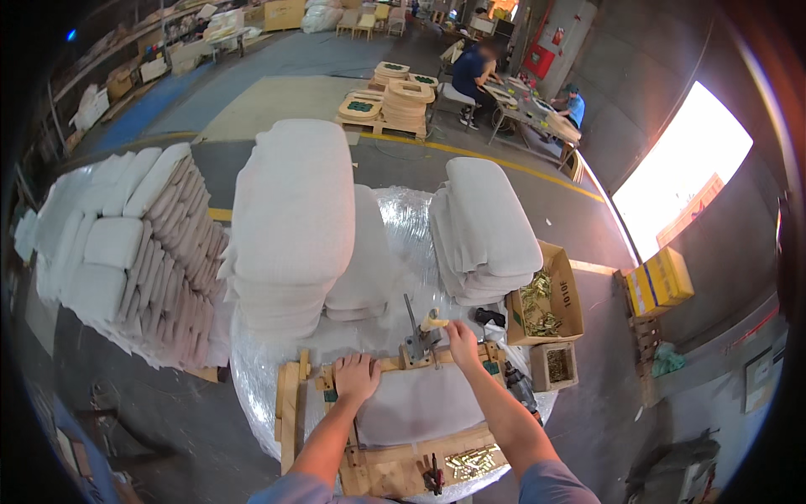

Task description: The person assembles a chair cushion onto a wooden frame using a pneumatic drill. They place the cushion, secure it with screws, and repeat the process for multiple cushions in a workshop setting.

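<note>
A pale upholstered pad [424, 407] lies in a wooden jig [382, 470] in front of me. My left hand [358, 377] rests on the pad's far left corner and the jig's edge, palm down, fingers stretched out. At the jig's far edge stands a metal toggle clamp [416, 346] with an upright lever. My right hand [463, 343] is closed round the end of the clamp's pale yellow handle [433, 322]; the fingers partly hide it. Several brass-coloured metal fittings [472, 463] lie on the jig's near right, beside a small red and black tool [433, 476].
Stacks of pale pads stand at the left [117, 244], centre [294, 202] and right [491, 218]. Right of the jig are a power drill [520, 388], a carton of brass fittings [561, 294] and a smaller box [554, 366]. Two people work at a far table [525, 105].
</note>
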`<action>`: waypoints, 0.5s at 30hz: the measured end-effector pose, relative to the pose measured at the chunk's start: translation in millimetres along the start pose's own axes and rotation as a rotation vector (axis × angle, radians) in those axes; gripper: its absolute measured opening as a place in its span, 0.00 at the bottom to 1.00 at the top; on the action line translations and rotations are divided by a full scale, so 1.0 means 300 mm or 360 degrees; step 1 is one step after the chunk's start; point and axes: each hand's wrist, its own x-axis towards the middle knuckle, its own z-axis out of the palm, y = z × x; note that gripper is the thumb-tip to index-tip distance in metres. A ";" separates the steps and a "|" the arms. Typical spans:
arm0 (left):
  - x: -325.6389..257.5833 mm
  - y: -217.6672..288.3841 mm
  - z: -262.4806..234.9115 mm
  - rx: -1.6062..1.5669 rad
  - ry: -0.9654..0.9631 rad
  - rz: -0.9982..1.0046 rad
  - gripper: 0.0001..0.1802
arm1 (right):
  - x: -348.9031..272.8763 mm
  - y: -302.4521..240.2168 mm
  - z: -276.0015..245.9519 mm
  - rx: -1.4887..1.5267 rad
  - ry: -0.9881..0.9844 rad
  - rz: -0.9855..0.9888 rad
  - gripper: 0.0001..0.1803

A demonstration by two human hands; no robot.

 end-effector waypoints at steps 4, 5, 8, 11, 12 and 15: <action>-0.024 -0.046 -0.015 0.0028 -0.0035 -0.0082 0.23 | -0.058 -0.560 0.067 0.0910 -0.0011 -0.0165 0.24; -0.023 -0.044 -0.020 0.0025 -0.0052 -0.0081 0.24 | -0.067 -0.639 0.085 0.0673 -0.0018 -0.0374 0.22; -0.033 -0.035 -0.005 -0.0004 -0.0037 -0.0076 0.25 | -0.126 -0.731 0.115 -0.0560 -0.0009 -0.0620 0.17; -0.042 -0.039 0.004 -0.0073 -0.0017 -0.0074 0.24 | -0.144 -0.741 0.130 -0.0951 0.0106 -0.0630 0.13; -0.051 -0.039 0.004 -0.0099 -0.0033 -0.0074 0.23 | -0.143 -0.733 0.124 -0.0903 0.0162 -0.0626 0.12; -0.085 -0.106 -0.014 -0.0456 0.0334 0.0107 0.18 | -0.131 -0.754 0.167 -0.1014 0.0165 -0.0665 0.15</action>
